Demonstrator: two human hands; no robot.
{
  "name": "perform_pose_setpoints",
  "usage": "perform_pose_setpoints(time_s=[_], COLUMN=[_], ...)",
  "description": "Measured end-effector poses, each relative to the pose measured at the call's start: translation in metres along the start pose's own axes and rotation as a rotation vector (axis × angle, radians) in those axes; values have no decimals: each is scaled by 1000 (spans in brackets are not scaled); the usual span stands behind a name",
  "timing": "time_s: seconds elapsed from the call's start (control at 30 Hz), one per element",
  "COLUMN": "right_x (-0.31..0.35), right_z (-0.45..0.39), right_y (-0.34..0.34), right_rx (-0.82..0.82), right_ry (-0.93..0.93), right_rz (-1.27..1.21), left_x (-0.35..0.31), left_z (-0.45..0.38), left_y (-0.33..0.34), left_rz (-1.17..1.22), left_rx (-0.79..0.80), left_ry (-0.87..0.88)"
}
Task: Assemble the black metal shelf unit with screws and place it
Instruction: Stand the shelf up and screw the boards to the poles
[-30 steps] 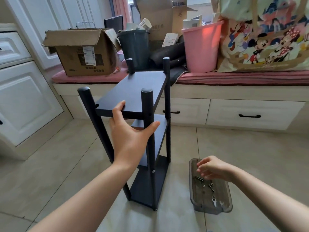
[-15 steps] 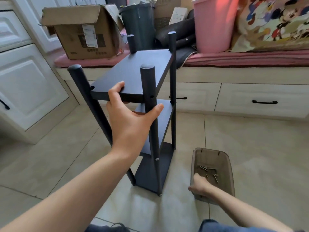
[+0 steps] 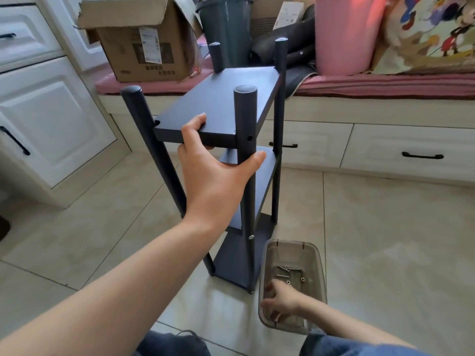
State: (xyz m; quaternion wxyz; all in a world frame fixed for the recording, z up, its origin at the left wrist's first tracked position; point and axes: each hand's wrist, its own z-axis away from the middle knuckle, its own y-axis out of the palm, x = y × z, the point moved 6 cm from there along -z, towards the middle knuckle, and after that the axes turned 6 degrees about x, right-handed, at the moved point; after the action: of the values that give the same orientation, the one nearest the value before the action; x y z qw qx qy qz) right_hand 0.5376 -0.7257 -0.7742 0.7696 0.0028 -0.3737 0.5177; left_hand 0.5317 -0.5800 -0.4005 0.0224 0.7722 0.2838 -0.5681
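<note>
Both forearms bare here — no sleeves, no watch, no rings in sight. The left hand [image 3: 218,181] shows nothing on wrist or fingers. At five o'clock, the right hand [image 3: 281,299] flashes red polish on a fingernail. Along six o'clock — blue denim over the knees, with a dark cord lying on the left leg.

Tiled floor [image 3: 385,240] bears shelf unit [image 3: 221,104] (upright) and tray [image 3: 318,255].

Upright black three-tier shelf unit [image 3: 221,104] on four round posts; loose screws [image 3: 288,274] in a tray beside it.
</note>
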Motion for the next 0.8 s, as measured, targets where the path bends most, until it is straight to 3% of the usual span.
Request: perform_pose_setpoints(time_s=[0.07, 0.2, 0.37, 0.8], right_x=[0, -13, -35, -48], right_z=[-5, -21, -42, -90], right_y=[-12, -37, -44, -55], right_rx=[-46, -200, -276, -333], right_ry=[-23, -45, -63, -38], right_rz=[-1, 233, 179, 407], left_x=[-1, 2, 2, 3], left_z=[0, 0, -2, -2], left_y=[0, -1, 1, 3], left_rz=[-2, 9, 16, 15], left_rx=[5, 15, 6, -5], left_ry=[2, -12, 0, 40])
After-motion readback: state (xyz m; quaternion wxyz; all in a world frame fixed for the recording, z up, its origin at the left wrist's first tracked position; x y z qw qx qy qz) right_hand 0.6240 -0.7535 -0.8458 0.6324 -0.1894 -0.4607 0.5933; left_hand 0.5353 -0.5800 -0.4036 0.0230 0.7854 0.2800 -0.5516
